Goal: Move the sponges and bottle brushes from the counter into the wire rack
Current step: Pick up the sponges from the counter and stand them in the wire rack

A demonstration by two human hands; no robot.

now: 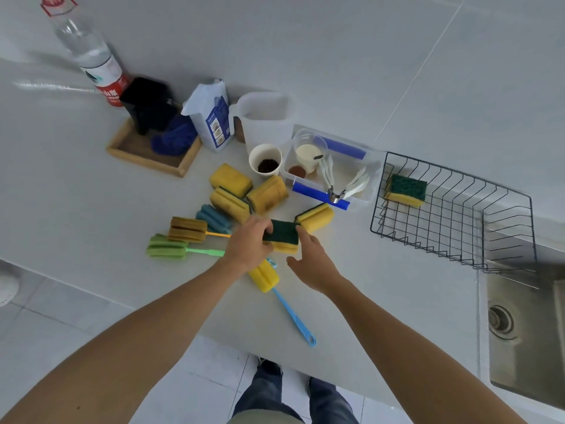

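My left hand (249,244) grips a green-topped yellow sponge (282,235) at its left end, just above the counter. My right hand (312,261) touches the sponge's right end with fingers spread. One green-and-yellow sponge (406,189) lies in the black wire rack (452,237) at the right. Several yellow sponges (230,179) lie in a cluster behind my hands, and another one (316,217) lies beside the held sponge. Bottle brushes lie on the counter: an orange-handled one (188,229), a green one (168,247), a blue foam one (214,217), and a yellow-headed one with a blue handle (266,278).
A clear tub (360,194) with cups and tongs stands between the sponges and the rack. A paper cup (265,160), white jug (266,117), bag (214,117), wooden tray (153,160) and bottle (91,53) stand behind. A steel sink (526,332) lies right of the counter.
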